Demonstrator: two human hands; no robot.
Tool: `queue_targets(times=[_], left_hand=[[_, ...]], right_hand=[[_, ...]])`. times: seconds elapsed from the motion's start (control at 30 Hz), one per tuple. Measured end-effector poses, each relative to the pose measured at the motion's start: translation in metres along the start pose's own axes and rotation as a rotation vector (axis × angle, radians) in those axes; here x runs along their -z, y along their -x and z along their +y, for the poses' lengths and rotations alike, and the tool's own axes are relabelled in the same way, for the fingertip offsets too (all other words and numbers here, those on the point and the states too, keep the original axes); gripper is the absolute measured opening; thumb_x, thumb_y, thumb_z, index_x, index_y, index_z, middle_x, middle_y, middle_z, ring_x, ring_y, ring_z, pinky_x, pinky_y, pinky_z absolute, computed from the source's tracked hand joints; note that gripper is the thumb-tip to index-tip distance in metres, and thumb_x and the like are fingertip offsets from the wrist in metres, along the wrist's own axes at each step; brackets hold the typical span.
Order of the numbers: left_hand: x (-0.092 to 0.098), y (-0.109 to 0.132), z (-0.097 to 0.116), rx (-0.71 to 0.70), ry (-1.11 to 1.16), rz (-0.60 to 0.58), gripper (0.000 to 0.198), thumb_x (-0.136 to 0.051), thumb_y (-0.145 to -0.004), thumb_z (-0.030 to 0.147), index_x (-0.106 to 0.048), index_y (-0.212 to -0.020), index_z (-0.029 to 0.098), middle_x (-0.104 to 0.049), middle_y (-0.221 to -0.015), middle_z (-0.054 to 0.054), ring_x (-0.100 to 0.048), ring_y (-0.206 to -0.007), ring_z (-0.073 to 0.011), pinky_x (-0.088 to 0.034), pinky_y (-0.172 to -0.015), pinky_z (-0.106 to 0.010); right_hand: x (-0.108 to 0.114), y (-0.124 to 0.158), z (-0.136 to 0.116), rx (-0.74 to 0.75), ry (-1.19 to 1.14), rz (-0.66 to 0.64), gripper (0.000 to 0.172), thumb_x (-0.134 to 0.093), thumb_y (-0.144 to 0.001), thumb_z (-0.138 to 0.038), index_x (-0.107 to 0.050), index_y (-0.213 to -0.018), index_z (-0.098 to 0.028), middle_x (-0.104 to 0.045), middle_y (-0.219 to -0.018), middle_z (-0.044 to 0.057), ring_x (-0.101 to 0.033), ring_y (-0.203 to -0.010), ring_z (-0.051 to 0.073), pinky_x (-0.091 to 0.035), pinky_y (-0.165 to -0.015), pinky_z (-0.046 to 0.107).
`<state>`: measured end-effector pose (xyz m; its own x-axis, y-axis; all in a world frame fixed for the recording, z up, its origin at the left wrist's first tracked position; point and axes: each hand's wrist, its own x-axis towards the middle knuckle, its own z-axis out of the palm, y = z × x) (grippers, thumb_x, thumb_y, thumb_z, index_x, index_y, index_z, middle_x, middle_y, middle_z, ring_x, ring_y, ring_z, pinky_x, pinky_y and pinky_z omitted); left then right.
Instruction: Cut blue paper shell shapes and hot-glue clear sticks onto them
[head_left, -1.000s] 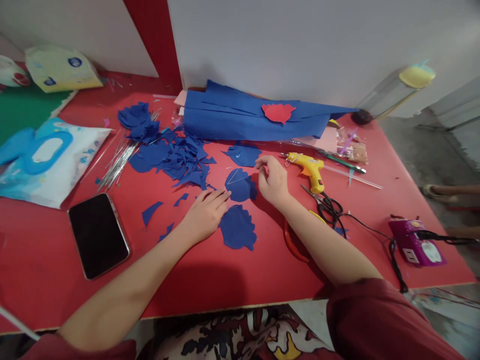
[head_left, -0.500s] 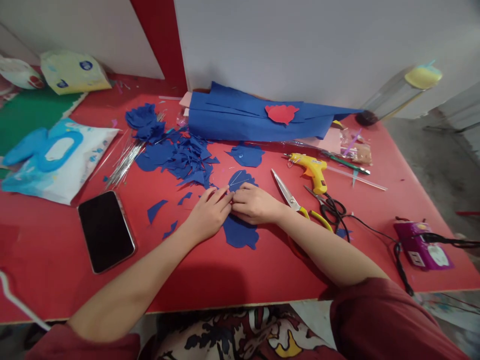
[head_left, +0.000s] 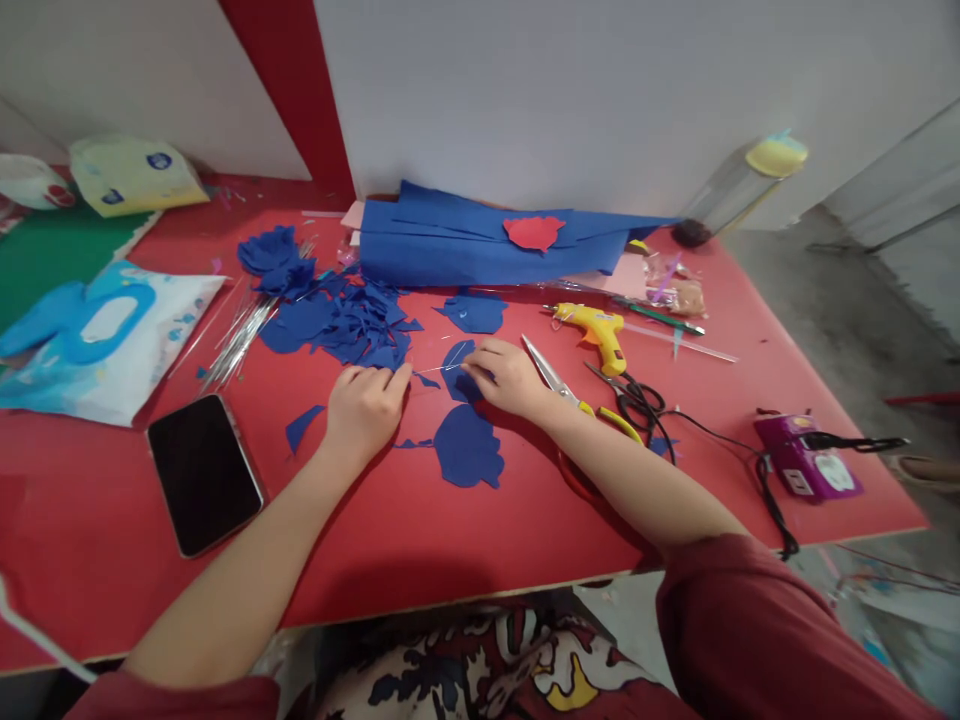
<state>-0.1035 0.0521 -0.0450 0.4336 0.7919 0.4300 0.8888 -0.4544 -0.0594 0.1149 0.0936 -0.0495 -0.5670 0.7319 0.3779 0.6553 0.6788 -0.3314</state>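
Left hand (head_left: 371, 405) and right hand (head_left: 506, 375) pinch a thin pale strand (head_left: 433, 371) — spans the gap between them, above the red bench (head_left: 390, 550). Right fingers overlap a blue cutout (head_left: 459, 378); lower blue cutout (head_left: 469, 447) lies nearer the wearer. Yellow-handled scissors (head_left: 550, 368), yellow glue gun (head_left: 600, 328) at right — phone (head_left: 204, 475), blue scraps (head_left: 364, 325) at left.

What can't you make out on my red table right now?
All in the head view:
Blue piece: right side hidden by the right hand.
Large scissors: handles partly hidden by the right forearm.
Thin strand by the left hand: too fine to tell if it's gripped.
White cord: cut off by the left edge.
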Motion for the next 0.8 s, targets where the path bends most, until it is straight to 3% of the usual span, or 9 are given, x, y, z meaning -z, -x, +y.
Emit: queue_targets(times=[0.1, 0.23, 0.4, 0.53, 0.67, 0.8], left_hand=[[-0.001, 0.0, -0.001, 0.006, 0.001, -0.017, 0.033, -0.036, -0.089, 0.017, -0.069, -0.095, 0.014, -0.062, -0.058, -0.009, -0.06, -0.06, -0.0218, -0.039, -0.057, -0.034], [-0.005, 0.001, -0.001, -0.026, 0.024, -0.038, 0.031, -0.039, -0.087, 0.019, -0.07, -0.094, 0.017, -0.065, -0.062, -0.008, -0.06, -0.059, -0.0203, -0.038, -0.054, -0.031], [-0.009, 0.003, -0.002, -0.008, 0.022, -0.06, 0.032, -0.039, -0.089, 0.026, -0.069, -0.095, 0.019, -0.067, -0.066, -0.007, -0.062, -0.061, -0.0189, -0.04, -0.053, -0.027], [-0.013, 0.005, -0.003, -0.002, 0.067, -0.078, 0.034, -0.037, -0.091, 0.028, -0.068, -0.094, 0.017, -0.068, -0.068, -0.008, -0.064, -0.063, -0.0199, -0.043, -0.055, -0.027], [-0.017, 0.006, -0.001, 0.002, 0.124, -0.066, 0.036, -0.033, -0.092, 0.027, -0.067, -0.094, 0.017, -0.069, -0.069, -0.008, -0.065, -0.066, -0.0195, -0.047, -0.061, -0.027], [-0.018, 0.007, 0.001, 0.003, 0.14, -0.055, 0.036, -0.032, -0.091, 0.026, -0.067, -0.091, 0.017, -0.069, -0.068, -0.008, -0.066, -0.065, -0.0191, -0.047, -0.059, -0.027]], right_hand=[[0.006, -0.001, 0.001, -0.047, -0.008, -0.004, 0.03, -0.039, -0.092, -0.026, -0.065, -0.085, -0.013, -0.062, -0.082, 0.01, -0.055, -0.076, 0.016, -0.042, -0.07, 0.027], [0.018, -0.005, 0.007, -0.114, 0.041, -0.107, 0.025, -0.044, -0.09, -0.025, -0.066, -0.084, -0.014, -0.061, -0.082, 0.007, -0.055, -0.074, 0.014, -0.04, -0.067, 0.025], [0.05, 0.0, 0.01, -0.214, 0.18, -0.252, 0.026, -0.041, -0.089, -0.021, -0.064, -0.083, -0.013, -0.062, -0.082, 0.009, -0.056, -0.076, 0.016, -0.037, -0.064, 0.026], [0.082, 0.034, -0.007, -0.434, 0.468, -0.452, 0.024, -0.042, -0.087, -0.024, -0.061, -0.089, -0.011, -0.062, -0.084, 0.014, -0.059, -0.072, 0.022, -0.034, -0.057, 0.029], [0.098, 0.08, -0.025, -0.597, 0.584, -0.624, 0.026, -0.043, -0.086, -0.03, -0.057, -0.098, -0.011, -0.062, -0.089, 0.017, -0.062, -0.073, 0.027, -0.035, -0.054, 0.03], [0.094, 0.113, -0.031, -0.598, 0.529, -0.597, 0.028, -0.043, -0.08, -0.016, -0.051, -0.107, -0.012, -0.061, -0.093, 0.016, -0.062, -0.08, 0.027, -0.039, -0.06, 0.031]])
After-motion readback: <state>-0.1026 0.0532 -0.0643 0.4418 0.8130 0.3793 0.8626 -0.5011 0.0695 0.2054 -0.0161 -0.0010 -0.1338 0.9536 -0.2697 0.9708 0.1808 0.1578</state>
